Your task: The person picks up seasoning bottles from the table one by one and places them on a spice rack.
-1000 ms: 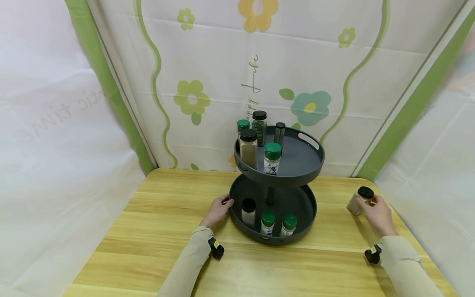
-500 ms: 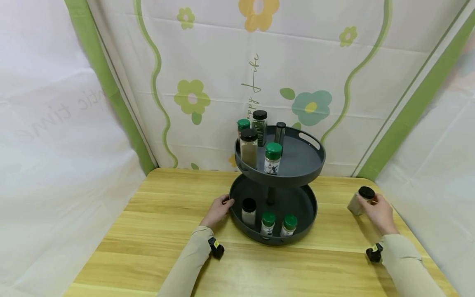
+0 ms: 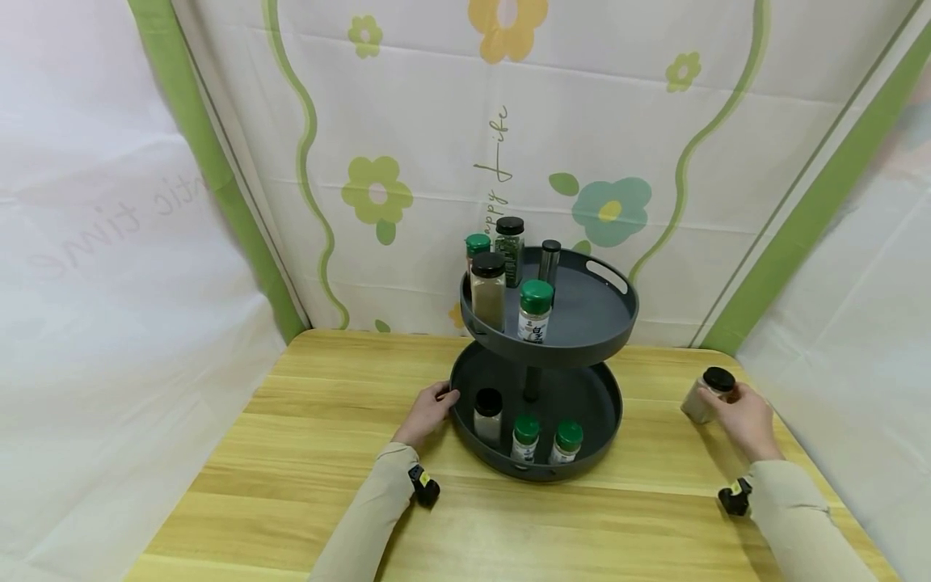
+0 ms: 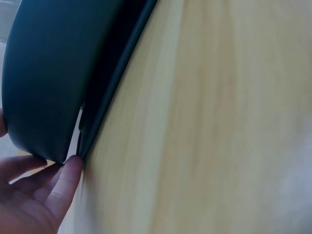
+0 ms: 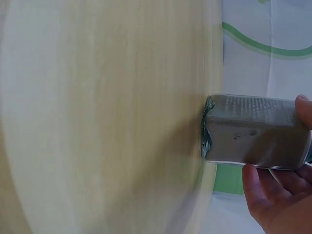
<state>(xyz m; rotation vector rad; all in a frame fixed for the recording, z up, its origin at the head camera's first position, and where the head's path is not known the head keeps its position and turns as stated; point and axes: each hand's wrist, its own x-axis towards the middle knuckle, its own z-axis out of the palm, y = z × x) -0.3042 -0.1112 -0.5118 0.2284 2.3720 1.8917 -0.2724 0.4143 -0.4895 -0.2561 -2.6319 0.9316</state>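
Observation:
In the head view a dark grey two-tier round rack (image 3: 535, 473) stands mid-table. My left hand (image 3: 425, 414) holds the left rim of its lower tier, thumb at the edge. The left wrist view shows the fingers (image 4: 62, 187) against the tray's wall (image 4: 48, 78). At the table's right, my right hand (image 3: 745, 420) grips a square glass spice jar (image 3: 698, 404) with a black lid and brownish-grey powder. The jar tilts slightly; in the right wrist view the jar (image 5: 256, 136) has its base at the table surface, and I cannot tell whether it touches.
On the lower tier stand a black-lidded jar (image 3: 487, 419) and two green-capped shakers (image 3: 525, 440). The upper tier (image 3: 582, 311) carries several spice bottles on its left and front. Printed curtains (image 3: 407, 105) border the wooden table (image 3: 305, 453).
Almost nothing differs. My right hand and the spice jar have shifted very slightly to the right; the left hand keeps its place on the rack.

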